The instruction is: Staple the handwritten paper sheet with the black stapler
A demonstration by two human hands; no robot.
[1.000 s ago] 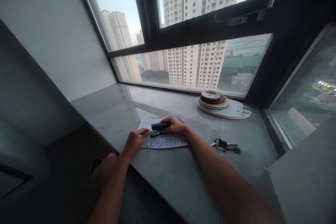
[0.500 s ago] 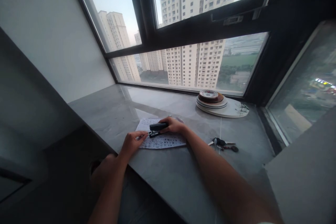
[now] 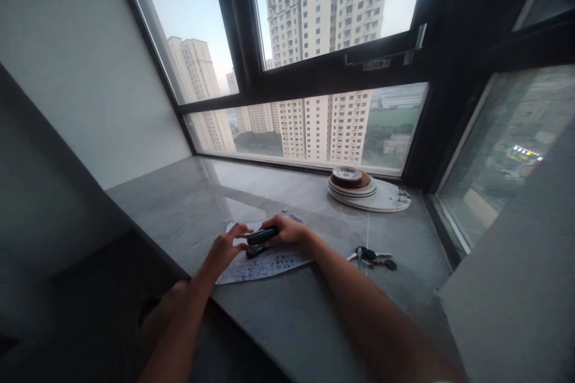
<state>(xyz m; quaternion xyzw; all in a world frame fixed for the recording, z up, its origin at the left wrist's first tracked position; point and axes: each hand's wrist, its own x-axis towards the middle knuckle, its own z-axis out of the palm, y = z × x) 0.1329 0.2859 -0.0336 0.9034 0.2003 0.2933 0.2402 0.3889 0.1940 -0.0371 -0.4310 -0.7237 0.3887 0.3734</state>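
A black stapler (image 3: 262, 236) is held just above the written sheet of paper (image 3: 265, 266) on the grey sill, its top arm and base slightly apart at the front. Wrapped round the rear part of it from the right is my right hand (image 3: 287, 230). My left hand (image 3: 224, 250) is at the front end, index finger by the top arm and thumb by the base, appearing to grip it between them. Handwriting covers the paper, which lies partly under both hands.
Several stacked plates (image 3: 353, 184) rest on an oval white board (image 3: 390, 196) by the window. A bunch of keys (image 3: 371, 255) lies right of my right forearm. The sill's front edge (image 3: 242, 328) runs diagonally below my hands, and a wall (image 3: 516, 287) stands at right.
My left thumb and finger have gone from a pinch on a small shiny part at the stapler's front to spread around its front end. The stapler's jaws look closer together. The view has shifted.
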